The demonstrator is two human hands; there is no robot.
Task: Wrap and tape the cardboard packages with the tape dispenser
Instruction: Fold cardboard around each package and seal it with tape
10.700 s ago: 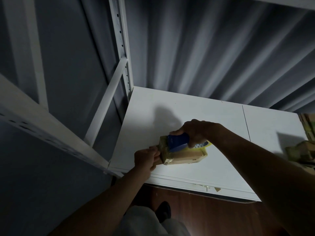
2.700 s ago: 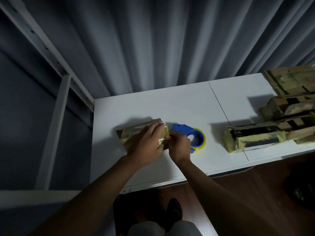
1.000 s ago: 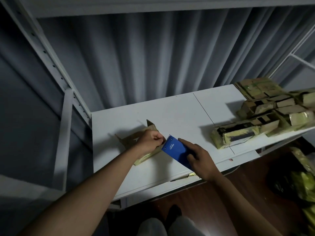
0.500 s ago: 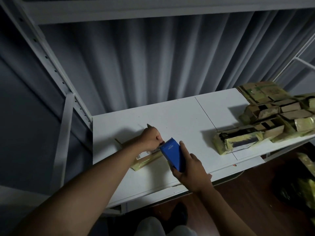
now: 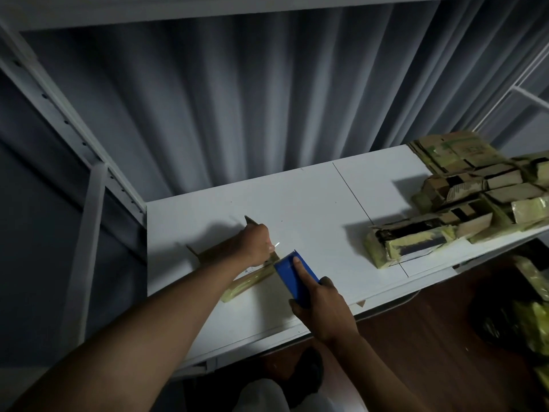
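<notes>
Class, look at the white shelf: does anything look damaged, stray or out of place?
Yes. A small brown scrap, seemingly cardboard, lies loose at the front edge of the shelf, right of the right hand gripping the blue dispenser. The front package in the pile has patchy tape with dark gaps.

The shelf board is smooth, matt white laminate, set in a frame of white-painted metal with punched holes. Behind hangs a curtain of grey pleated cloth, dull and soft-looking. The tape dispenser is blue plastic, smooth with a slight sheen. The package under the left hand is brown cardboard, partly covered in glossy yellowish tape. The stacked packages show rough matt cardboard and shiny tape bands. The floor looks like dark reddish wood.
</notes>
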